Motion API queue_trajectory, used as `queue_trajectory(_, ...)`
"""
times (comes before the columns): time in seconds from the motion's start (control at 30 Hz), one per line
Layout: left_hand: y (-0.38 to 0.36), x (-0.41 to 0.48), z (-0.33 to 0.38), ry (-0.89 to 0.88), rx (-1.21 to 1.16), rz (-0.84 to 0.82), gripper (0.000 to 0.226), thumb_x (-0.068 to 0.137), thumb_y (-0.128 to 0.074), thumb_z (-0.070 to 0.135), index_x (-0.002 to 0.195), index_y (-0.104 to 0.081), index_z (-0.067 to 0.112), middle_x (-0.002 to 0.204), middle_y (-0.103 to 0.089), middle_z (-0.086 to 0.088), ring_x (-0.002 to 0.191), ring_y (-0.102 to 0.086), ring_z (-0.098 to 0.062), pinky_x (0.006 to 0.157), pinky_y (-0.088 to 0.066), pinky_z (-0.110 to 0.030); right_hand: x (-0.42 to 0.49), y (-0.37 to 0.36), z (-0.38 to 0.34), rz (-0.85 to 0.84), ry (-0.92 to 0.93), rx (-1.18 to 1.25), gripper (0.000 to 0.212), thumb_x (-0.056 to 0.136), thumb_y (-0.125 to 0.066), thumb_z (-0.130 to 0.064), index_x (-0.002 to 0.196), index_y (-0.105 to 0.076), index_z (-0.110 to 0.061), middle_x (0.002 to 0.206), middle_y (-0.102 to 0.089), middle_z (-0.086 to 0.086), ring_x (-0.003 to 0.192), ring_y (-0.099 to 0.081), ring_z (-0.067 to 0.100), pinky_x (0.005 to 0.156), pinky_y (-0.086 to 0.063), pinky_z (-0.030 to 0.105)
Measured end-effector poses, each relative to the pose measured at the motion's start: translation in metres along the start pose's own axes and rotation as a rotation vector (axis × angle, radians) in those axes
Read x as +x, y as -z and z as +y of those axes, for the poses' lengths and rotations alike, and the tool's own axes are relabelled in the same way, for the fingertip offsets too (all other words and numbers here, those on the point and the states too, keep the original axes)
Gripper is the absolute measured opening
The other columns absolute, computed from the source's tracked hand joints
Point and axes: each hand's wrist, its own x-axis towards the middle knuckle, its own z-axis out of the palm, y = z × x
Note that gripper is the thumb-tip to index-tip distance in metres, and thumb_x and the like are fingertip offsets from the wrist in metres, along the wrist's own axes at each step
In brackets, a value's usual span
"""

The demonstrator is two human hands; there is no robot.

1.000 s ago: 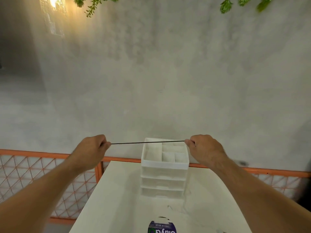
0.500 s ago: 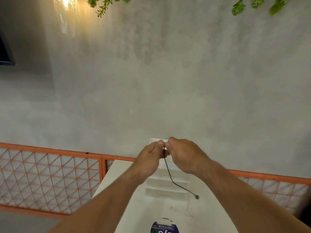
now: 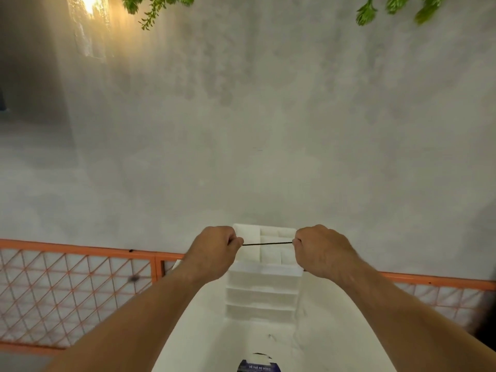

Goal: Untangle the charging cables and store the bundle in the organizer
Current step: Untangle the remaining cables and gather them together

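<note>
Stretching a black cable taut at lower centre, the left hand and right hand each pinch it above the white organizer.

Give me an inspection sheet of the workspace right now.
Surface: white table, organizer standing on it.
Job's things: organizer white, top compartments open, drawers below; black cable.
Clutter: dark-labelled item at near edge, cut off.
Grips: left grip and right grip each pinch the cable.
Cables: one short span taut between the grips, above the organizer; rest mostly hidden.
Surroundings: orange mesh fence, grey wall, leaves overhead.
</note>
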Motion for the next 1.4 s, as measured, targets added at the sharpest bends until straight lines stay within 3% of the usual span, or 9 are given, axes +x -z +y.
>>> queue_trajectory(0.3,0.022,0.002,-0.022,0.084,-0.001,0.005,0.036,0.096,-0.051,0.033,0.069,-0.057,0.011,0.058,-0.053,0.002,0.051,-0.045,-0.013,0.05,-0.039,-0.026,0.011,-0.005,-0.001,0.042,-0.097,0.247,0.034,0.1,-0.033,-0.031,0.069,-0.043,-0.021,0.082,-0.056,0.001,0.074,-0.054,0.021,0.061,-0.042,0.031)
queue_trajectory(0.37,0.024,0.0,-0.026,0.199,-0.214,-0.109,0.035,0.097,-0.05,0.035,0.077,-0.064,0.009,0.057,-0.051,0.001,0.05,-0.046,-0.013,0.053,-0.04,-0.024,0.011,-0.002,0.002,0.036,-0.045,0.377,0.036,0.101,-0.034,-0.033,0.071,-0.048,-0.017,0.08,-0.058,0.0,0.069,-0.052,0.019,0.064,-0.045,0.034)
queue_trajectory(0.47,0.022,-0.009,-0.013,0.42,-0.774,-0.364,0.043,0.1,-0.045,0.042,0.086,-0.064,0.005,0.057,-0.049,-0.004,0.051,-0.045,-0.019,0.056,-0.044,-0.029,0.005,0.007,-0.003,0.042,0.062,0.558,0.033,0.099,-0.042,-0.033,0.082,-0.059,-0.011,0.074,-0.058,0.0,0.062,-0.046,0.017,0.061,-0.044,0.032)
queue_trajectory(0.57,0.016,-0.012,0.007,0.345,-0.902,-0.513,0.046,0.1,-0.041,0.047,0.094,-0.063,0.007,0.057,-0.042,-0.002,0.049,-0.038,-0.018,0.051,-0.038,-0.027,-0.001,0.012,-0.02,0.04,0.169,0.607,0.025,0.098,-0.047,-0.03,0.086,-0.064,-0.018,0.074,-0.061,-0.003,0.062,-0.05,0.015,0.063,-0.046,0.029)
queue_trajectory(0.77,0.019,-0.002,0.027,0.209,-0.741,-0.409,0.041,0.099,-0.046,0.043,0.078,-0.061,0.012,0.059,-0.035,0.002,0.053,-0.028,-0.016,0.047,-0.026,-0.024,-0.006,0.02,-0.025,-0.081,0.204,0.541,0.029,0.103,-0.036,-0.029,0.101,-0.062,-0.016,0.073,-0.052,-0.007,0.063,-0.047,0.012,0.06,-0.042,0.028)
queue_trajectory(0.97,0.017,0.0,0.037,0.254,-0.684,-0.393,0.042,0.098,-0.049,0.041,0.067,-0.058,0.014,0.058,-0.037,0.003,0.045,-0.032,-0.012,0.043,-0.028,-0.022,-0.009,0.023,-0.039,-0.019,0.345,0.205,0.019,0.102,-0.035,-0.022,0.093,-0.052,-0.024,0.09,-0.052,-0.002,0.088,-0.055,0.022,0.081,-0.049,0.038)
queue_trajectory(1.17,0.015,0.004,0.033,0.088,-0.306,-0.223,0.043,0.094,-0.053,0.04,0.062,-0.059,0.013,0.041,-0.033,0.009,0.041,-0.028,-0.012,0.043,-0.025,-0.02,-0.012,0.021,-0.037,0.029,0.326,0.027,0.018,0.098,-0.036,-0.019,0.09,-0.053,-0.019,0.086,-0.053,0.0,0.082,-0.057,0.025,0.075,-0.051,0.04)
queue_trajectory(1.3,0.009,0.001,0.017,0.037,-0.012,-0.11,0.051,0.095,-0.048,0.042,0.054,-0.039,0.013,0.05,-0.04,0.0,0.048,-0.035,-0.02,0.051,-0.032,-0.027,-0.009,0.015,-0.027,0.028,0.273,-0.007,0.019,0.096,-0.037,-0.018,0.087,-0.054,-0.017,0.085,-0.055,0.001,0.08,-0.058,0.025,0.073,-0.052,0.039)
queue_trajectory(1.4,0.008,-0.005,0.004,0.045,0.144,-0.07,0.051,0.096,-0.044,0.044,0.055,-0.038,0.015,0.052,-0.042,0.001,0.049,-0.039,-0.019,0.048,-0.032,-0.026,-0.009,0.01,-0.014,0.017,0.231,-0.037,0.02,0.096,-0.037,-0.018,0.086,-0.054,-0.018,0.088,-0.057,0.002,0.082,-0.058,0.027,0.075,-0.052,0.039)
